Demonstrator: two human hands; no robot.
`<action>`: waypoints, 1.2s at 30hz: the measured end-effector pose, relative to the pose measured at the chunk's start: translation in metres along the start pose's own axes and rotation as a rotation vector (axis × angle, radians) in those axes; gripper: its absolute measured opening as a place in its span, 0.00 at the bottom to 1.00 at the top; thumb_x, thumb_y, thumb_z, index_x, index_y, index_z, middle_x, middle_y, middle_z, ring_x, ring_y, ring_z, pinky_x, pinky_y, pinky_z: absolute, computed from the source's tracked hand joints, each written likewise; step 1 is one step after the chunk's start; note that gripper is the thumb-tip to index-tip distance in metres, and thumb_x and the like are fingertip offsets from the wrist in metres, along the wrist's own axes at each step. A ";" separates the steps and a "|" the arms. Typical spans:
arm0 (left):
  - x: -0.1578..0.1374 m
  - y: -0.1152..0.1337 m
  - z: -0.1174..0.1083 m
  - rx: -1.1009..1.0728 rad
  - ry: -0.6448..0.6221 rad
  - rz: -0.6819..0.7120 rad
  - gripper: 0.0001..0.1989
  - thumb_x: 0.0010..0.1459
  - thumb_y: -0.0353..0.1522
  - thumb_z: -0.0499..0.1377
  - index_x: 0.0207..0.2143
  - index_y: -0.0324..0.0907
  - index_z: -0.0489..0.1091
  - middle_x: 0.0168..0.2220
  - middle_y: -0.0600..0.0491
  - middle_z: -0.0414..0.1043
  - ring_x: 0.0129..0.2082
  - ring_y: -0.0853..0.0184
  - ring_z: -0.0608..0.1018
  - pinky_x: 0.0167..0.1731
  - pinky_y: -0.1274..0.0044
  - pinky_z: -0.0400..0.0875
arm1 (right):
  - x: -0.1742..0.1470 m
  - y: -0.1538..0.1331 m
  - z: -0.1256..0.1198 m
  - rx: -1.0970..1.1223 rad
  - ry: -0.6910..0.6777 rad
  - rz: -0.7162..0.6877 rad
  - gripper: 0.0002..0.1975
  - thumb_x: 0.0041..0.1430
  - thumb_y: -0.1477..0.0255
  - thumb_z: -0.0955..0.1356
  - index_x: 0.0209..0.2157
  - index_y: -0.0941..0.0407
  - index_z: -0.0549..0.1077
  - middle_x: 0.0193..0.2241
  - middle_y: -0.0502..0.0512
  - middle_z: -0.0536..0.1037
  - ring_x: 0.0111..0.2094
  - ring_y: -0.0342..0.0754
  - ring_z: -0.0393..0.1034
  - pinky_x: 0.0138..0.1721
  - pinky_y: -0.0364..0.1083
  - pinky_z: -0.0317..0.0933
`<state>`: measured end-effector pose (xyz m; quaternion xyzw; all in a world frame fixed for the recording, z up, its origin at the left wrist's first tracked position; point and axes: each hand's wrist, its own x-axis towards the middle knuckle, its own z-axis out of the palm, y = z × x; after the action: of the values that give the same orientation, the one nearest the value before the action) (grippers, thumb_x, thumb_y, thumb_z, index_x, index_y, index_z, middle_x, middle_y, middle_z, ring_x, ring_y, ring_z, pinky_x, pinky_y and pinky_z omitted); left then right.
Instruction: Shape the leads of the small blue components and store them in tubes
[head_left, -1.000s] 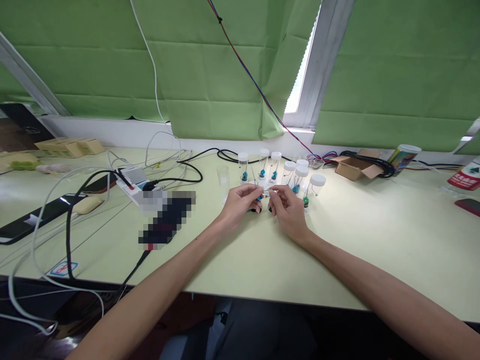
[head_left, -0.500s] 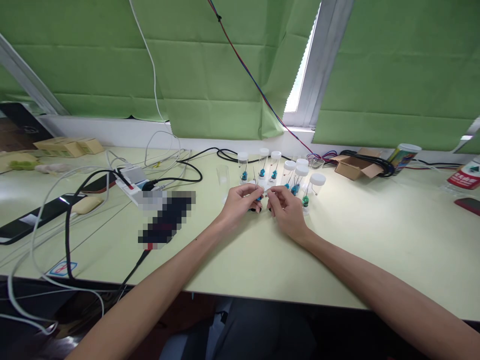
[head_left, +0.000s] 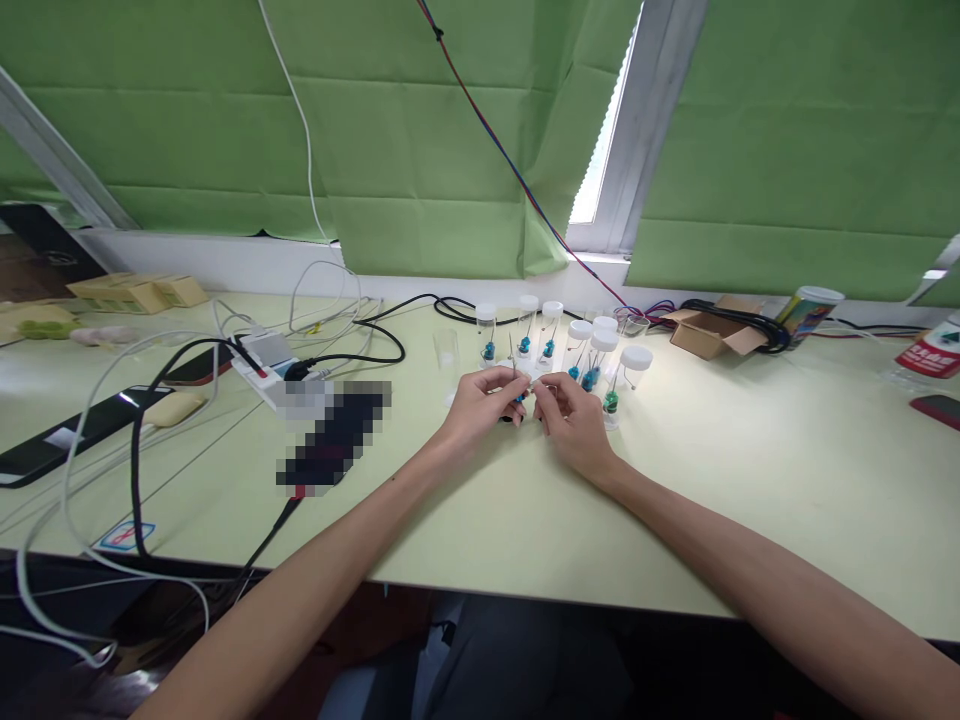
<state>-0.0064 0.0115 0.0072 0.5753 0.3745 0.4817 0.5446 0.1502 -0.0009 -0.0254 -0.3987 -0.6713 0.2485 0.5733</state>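
Note:
My left hand (head_left: 484, 405) is closed, thumb against fingers, on a small blue piece (head_left: 520, 397) with a thin dark stem sticking up. My right hand (head_left: 574, 420) pinches close beside it, fingertips nearly meeting the left ones. Whatever its fingers grip is too small to make out. Just beyond both hands stand several clear vials with white caps. One capped vial (head_left: 486, 330) at the left holds a blue piece with a wire. Another vial (head_left: 634, 362), at the right near my right hand, has a green piece inside.
A clear uncapped tube (head_left: 446, 350) stands left of the vials. Farther left lie a white power strip (head_left: 274, 370), tangled cables and a black phone (head_left: 75, 435). A cardboard box (head_left: 701, 332) and a printed canister (head_left: 810, 315) are at the back right, a labelled bottle (head_left: 930, 355) at far right.
Both hands stay in nearly the same place. The fingertips and the stem of the blue piece have shifted very slightly.

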 end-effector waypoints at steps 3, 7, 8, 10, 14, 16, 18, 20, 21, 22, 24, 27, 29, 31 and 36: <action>0.001 -0.001 -0.001 0.000 -0.008 0.001 0.15 0.52 0.43 0.67 0.30 0.40 0.75 0.32 0.52 0.71 0.23 0.72 0.72 0.28 0.74 0.69 | 0.000 0.000 0.000 -0.001 -0.009 0.002 0.13 0.66 0.59 0.64 0.36 0.54 0.70 0.20 0.46 0.70 0.19 0.41 0.62 0.22 0.42 0.57; 0.000 -0.001 -0.001 0.007 -0.018 0.001 0.15 0.52 0.43 0.67 0.29 0.40 0.75 0.32 0.52 0.71 0.23 0.73 0.72 0.28 0.75 0.69 | 0.000 -0.001 0.001 0.004 -0.021 0.001 0.13 0.66 0.59 0.64 0.36 0.54 0.69 0.20 0.46 0.69 0.18 0.40 0.62 0.21 0.42 0.57; 0.000 -0.001 -0.001 0.007 -0.019 0.001 0.15 0.52 0.43 0.67 0.29 0.40 0.75 0.32 0.52 0.70 0.23 0.73 0.72 0.28 0.75 0.69 | 0.000 -0.001 0.001 0.005 -0.023 0.000 0.13 0.66 0.59 0.64 0.36 0.54 0.69 0.20 0.46 0.69 0.18 0.40 0.62 0.22 0.42 0.57; 0.000 -0.002 0.000 0.005 -0.016 0.001 0.15 0.52 0.43 0.67 0.29 0.40 0.75 0.32 0.52 0.70 0.23 0.72 0.72 0.27 0.75 0.69 | 0.000 -0.001 0.001 0.001 -0.026 0.000 0.13 0.67 0.59 0.64 0.36 0.54 0.70 0.20 0.46 0.69 0.19 0.41 0.62 0.22 0.42 0.57; 0.000 -0.003 0.000 0.008 -0.011 0.001 0.14 0.52 0.43 0.67 0.30 0.40 0.75 0.31 0.52 0.71 0.24 0.72 0.72 0.27 0.75 0.69 | 0.000 -0.001 0.001 -0.006 -0.036 0.002 0.14 0.67 0.58 0.64 0.35 0.54 0.70 0.20 0.46 0.70 0.19 0.41 0.63 0.21 0.42 0.58; 0.000 -0.003 0.000 0.008 -0.015 0.002 0.14 0.52 0.43 0.67 0.30 0.40 0.75 0.31 0.52 0.72 0.24 0.72 0.72 0.27 0.75 0.69 | 0.000 -0.001 0.001 -0.007 -0.040 0.005 0.14 0.67 0.58 0.64 0.35 0.54 0.70 0.20 0.46 0.70 0.19 0.41 0.63 0.21 0.42 0.58; 0.001 -0.003 0.000 0.006 -0.016 -0.001 0.14 0.52 0.42 0.67 0.30 0.40 0.75 0.31 0.52 0.72 0.24 0.72 0.72 0.27 0.75 0.69 | 0.000 -0.001 0.001 -0.006 -0.043 0.009 0.15 0.66 0.57 0.64 0.35 0.54 0.70 0.20 0.46 0.70 0.19 0.41 0.63 0.21 0.42 0.58; 0.001 -0.004 0.000 0.008 -0.014 -0.003 0.14 0.52 0.42 0.67 0.30 0.40 0.76 0.32 0.51 0.72 0.24 0.72 0.73 0.27 0.75 0.69 | 0.000 -0.002 0.001 -0.005 -0.045 0.014 0.15 0.66 0.57 0.64 0.35 0.54 0.69 0.20 0.46 0.70 0.19 0.42 0.63 0.21 0.42 0.57; 0.001 -0.005 -0.001 0.010 -0.015 -0.002 0.14 0.53 0.42 0.67 0.30 0.40 0.76 0.32 0.51 0.72 0.24 0.72 0.73 0.27 0.75 0.69 | 0.000 -0.002 0.001 -0.002 -0.045 0.015 0.15 0.66 0.57 0.64 0.35 0.54 0.69 0.20 0.46 0.70 0.19 0.42 0.63 0.21 0.42 0.57; 0.001 -0.005 -0.001 0.011 -0.016 0.001 0.13 0.53 0.42 0.67 0.30 0.40 0.76 0.32 0.51 0.72 0.24 0.72 0.73 0.28 0.75 0.69 | 0.000 -0.002 0.001 0.000 -0.045 0.016 0.15 0.66 0.57 0.64 0.35 0.54 0.69 0.20 0.46 0.70 0.19 0.42 0.63 0.21 0.42 0.57; 0.002 -0.006 -0.001 0.016 -0.021 0.009 0.13 0.53 0.42 0.66 0.30 0.40 0.76 0.33 0.51 0.72 0.24 0.72 0.73 0.28 0.75 0.69 | 0.000 -0.002 0.001 0.001 -0.044 0.020 0.15 0.66 0.57 0.64 0.35 0.54 0.70 0.20 0.47 0.70 0.19 0.42 0.64 0.22 0.42 0.57; 0.001 -0.005 -0.001 0.021 -0.024 0.014 0.13 0.53 0.42 0.66 0.30 0.40 0.76 0.32 0.52 0.71 0.24 0.72 0.73 0.28 0.75 0.69 | 0.000 -0.001 0.001 0.004 -0.045 0.026 0.14 0.67 0.58 0.64 0.36 0.54 0.70 0.21 0.47 0.71 0.20 0.41 0.64 0.22 0.42 0.58; 0.000 -0.004 -0.001 0.019 -0.020 0.010 0.14 0.53 0.43 0.67 0.30 0.40 0.76 0.32 0.52 0.71 0.24 0.72 0.73 0.28 0.75 0.69 | 0.000 0.000 0.001 0.010 -0.048 0.024 0.14 0.67 0.58 0.63 0.36 0.54 0.70 0.21 0.47 0.70 0.20 0.42 0.64 0.23 0.42 0.58; 0.000 -0.003 -0.001 0.015 -0.016 0.004 0.14 0.52 0.43 0.67 0.30 0.40 0.76 0.32 0.52 0.71 0.23 0.72 0.73 0.28 0.74 0.69 | 0.000 0.000 0.001 0.013 -0.050 0.014 0.14 0.68 0.59 0.62 0.36 0.54 0.69 0.21 0.47 0.70 0.20 0.42 0.64 0.23 0.42 0.58; 0.001 -0.005 -0.001 0.025 -0.001 0.012 0.14 0.53 0.43 0.67 0.30 0.40 0.76 0.32 0.51 0.71 0.23 0.73 0.72 0.28 0.74 0.69 | -0.001 0.001 -0.001 -0.020 -0.047 -0.008 0.16 0.70 0.58 0.60 0.36 0.54 0.69 0.21 0.47 0.70 0.20 0.42 0.64 0.24 0.42 0.58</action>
<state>-0.0071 0.0134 0.0024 0.5847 0.3768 0.4799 0.5346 0.1513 -0.0009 -0.0269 -0.3958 -0.6886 0.2485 0.5544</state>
